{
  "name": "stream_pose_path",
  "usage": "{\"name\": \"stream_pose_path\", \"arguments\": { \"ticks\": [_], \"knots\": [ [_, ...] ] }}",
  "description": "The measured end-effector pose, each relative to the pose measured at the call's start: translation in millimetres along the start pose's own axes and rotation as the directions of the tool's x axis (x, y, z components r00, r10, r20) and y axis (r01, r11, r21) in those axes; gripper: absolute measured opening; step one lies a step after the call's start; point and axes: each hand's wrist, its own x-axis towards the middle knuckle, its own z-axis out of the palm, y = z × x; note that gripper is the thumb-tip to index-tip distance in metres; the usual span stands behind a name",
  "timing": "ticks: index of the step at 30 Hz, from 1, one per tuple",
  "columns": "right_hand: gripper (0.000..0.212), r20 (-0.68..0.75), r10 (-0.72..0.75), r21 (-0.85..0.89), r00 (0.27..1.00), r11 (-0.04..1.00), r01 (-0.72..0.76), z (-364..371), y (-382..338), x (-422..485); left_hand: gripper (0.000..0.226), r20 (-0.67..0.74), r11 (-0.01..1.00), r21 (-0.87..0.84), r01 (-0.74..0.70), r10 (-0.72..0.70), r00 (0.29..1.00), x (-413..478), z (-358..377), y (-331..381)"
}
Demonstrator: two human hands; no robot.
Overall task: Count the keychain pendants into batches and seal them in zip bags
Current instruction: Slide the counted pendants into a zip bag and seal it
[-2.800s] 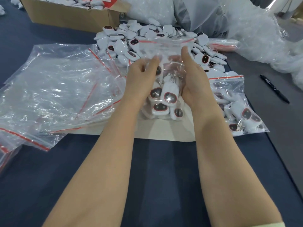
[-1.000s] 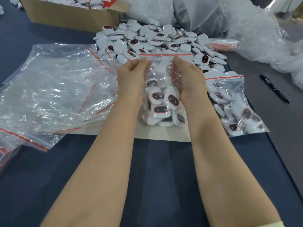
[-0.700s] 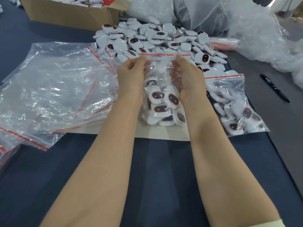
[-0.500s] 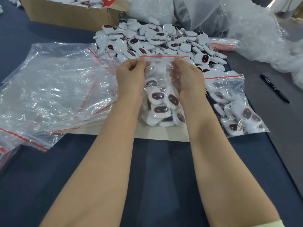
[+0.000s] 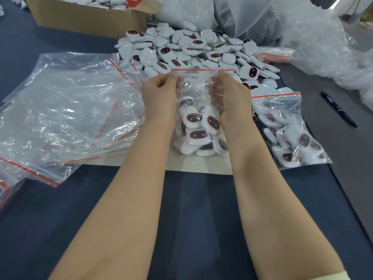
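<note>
Zip bag (image 5: 198, 82), top pinched by left hand (image 5: 159, 98) and right hand (image 5: 230, 98) fingers.

Zip bag (image 5: 198, 85) at frame centre, top edge pinched between left hand (image 5: 159, 93) and right hand (image 5: 230, 93); pendants (image 5: 198, 132) in its lower half; bag bottom on paper sheet (image 5: 197, 165) on table (image 5: 191, 209); loose pendant heap (image 5: 193, 47) behind bag, upper centre; cardboard box (image 5: 84, 19) upper left, behind heap; empty bag stack (image 5: 64, 102) at left, touching left hand; filled bag (image 5: 286, 128) at right, beside right forearm; pen (image 5: 339, 110) further right; plastic wrap (image 5: 312, 41) upper right
</note>
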Motion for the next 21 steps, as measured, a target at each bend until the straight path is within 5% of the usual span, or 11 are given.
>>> {"name": "stream_pose_path", "arguments": {
  "ticks": [21],
  "knots": [
    [0.024,0.032,-0.068,0.024,0.997,0.997,0.068,0.5,2.8,-0.5,0.014,0.018,0.999,-0.03,-0.029,0.03,0.999,-1.4,3.0,-0.8]
  ]
}}
